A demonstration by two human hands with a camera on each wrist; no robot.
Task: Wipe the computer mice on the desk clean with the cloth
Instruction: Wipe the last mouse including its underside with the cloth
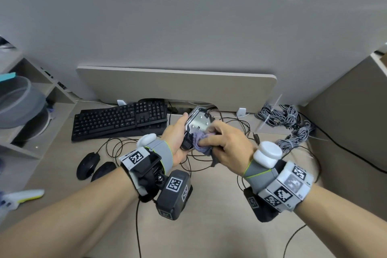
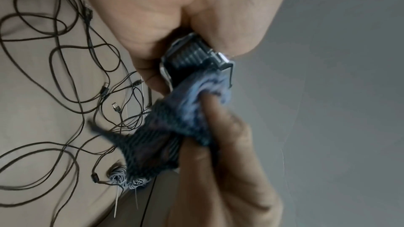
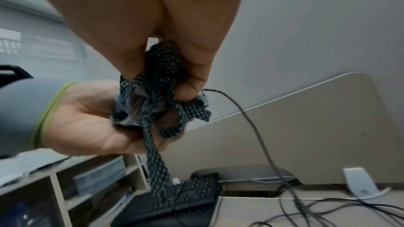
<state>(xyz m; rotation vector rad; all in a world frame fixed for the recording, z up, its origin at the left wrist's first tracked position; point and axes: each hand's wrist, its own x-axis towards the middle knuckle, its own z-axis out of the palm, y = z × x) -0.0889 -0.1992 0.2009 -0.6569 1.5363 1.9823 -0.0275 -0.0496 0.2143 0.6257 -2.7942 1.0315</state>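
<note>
My left hand (image 1: 178, 132) grips a black and silver mouse (image 1: 198, 124) turned belly-up above the desk, its metal underside facing me. The same mouse (image 2: 194, 58) shows its ribbed black end in the left wrist view. My right hand (image 1: 219, 142) holds a bunched grey-blue cloth (image 1: 200, 142) and presses it against the near end of the mouse. The cloth (image 2: 174, 118) hangs down in folds, and in the right wrist view the cloth (image 3: 161, 96) is crumpled in the fingers. Two black mice (image 1: 87, 164) (image 1: 104, 170) lie on the desk at the left.
A black keyboard (image 1: 119, 119) lies behind the hands, before a beige partition board (image 1: 176, 84). Thin black cables (image 1: 230, 130) sprawl over the desk (image 1: 209, 226). A bundle of grey cords (image 1: 287, 119) sits at the right, shelves with a grey bin (image 1: 18, 102) at the left.
</note>
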